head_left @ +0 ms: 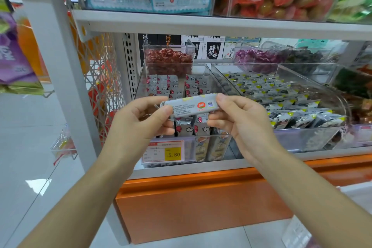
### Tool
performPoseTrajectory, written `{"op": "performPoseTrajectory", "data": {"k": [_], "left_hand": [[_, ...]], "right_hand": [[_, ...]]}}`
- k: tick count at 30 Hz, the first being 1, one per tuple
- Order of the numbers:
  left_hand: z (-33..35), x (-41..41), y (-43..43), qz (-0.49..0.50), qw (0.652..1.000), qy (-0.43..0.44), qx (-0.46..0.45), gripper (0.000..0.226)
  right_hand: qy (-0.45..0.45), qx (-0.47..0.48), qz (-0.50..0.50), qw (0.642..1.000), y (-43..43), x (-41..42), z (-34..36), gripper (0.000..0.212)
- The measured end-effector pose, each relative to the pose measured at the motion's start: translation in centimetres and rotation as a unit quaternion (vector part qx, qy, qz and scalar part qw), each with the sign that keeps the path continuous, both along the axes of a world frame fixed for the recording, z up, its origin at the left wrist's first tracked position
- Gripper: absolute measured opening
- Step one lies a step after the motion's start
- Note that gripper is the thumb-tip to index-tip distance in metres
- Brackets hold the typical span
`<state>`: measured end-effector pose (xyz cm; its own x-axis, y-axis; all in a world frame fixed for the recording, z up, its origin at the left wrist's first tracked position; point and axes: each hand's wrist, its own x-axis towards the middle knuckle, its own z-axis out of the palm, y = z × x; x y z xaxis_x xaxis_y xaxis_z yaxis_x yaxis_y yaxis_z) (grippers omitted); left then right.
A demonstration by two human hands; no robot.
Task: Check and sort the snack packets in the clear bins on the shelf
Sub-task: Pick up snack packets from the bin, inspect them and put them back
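Observation:
A long silver snack packet with small print and a red round logo is held level in front of the shelf. My left hand pinches its left end, and my right hand pinches its right end. Right behind it stands a clear bin with two rows of upright silver packets that bear red marks. To the right, a second clear bin holds several black-and-silver packets with yellow corners.
A yellow price tag reading 15.80 hangs on the near bin's front. Smaller bins of red sweets and purple sweets stand at the back. The upper shelf carries seaweed bags and fruit packets. An orange base lies below.

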<state>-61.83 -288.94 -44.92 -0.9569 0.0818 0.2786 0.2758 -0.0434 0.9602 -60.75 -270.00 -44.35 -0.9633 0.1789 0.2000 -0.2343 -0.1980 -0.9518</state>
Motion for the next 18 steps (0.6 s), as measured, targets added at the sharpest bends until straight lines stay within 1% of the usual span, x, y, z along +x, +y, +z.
{"op": "performPoseTrajectory", "data": {"k": [5,9,13,15,18], "left_hand": [[-0.23,-0.31,-0.12,0.013,0.999,-0.003,0.034,0.029],[-0.39,-0.27,-0.04,0.017,0.997,-0.003,0.081,0.02],[-0.3,-0.26,-0.04,0.028,0.993,-0.011,0.114,0.018],[-0.36,-0.29,-0.07,0.037,0.993,-0.006,0.11,0.018],[-0.36,-0.34,-0.17,0.05,0.995,0.013,0.082,0.021]], "right_hand": [[-0.049,-0.083,0.024,0.995,0.09,-0.14,-0.03,0.023],[-0.065,-0.12,0.033,0.99,-0.06,-0.35,-0.23,0.019],[-0.066,-0.134,0.052,0.987,-0.3,-0.3,-0.28,0.016],[-0.077,-0.13,0.06,0.987,-0.3,-0.23,-0.21,0.015],[-0.118,-0.116,0.074,0.983,-0.24,-0.23,-0.01,0.015]]}}
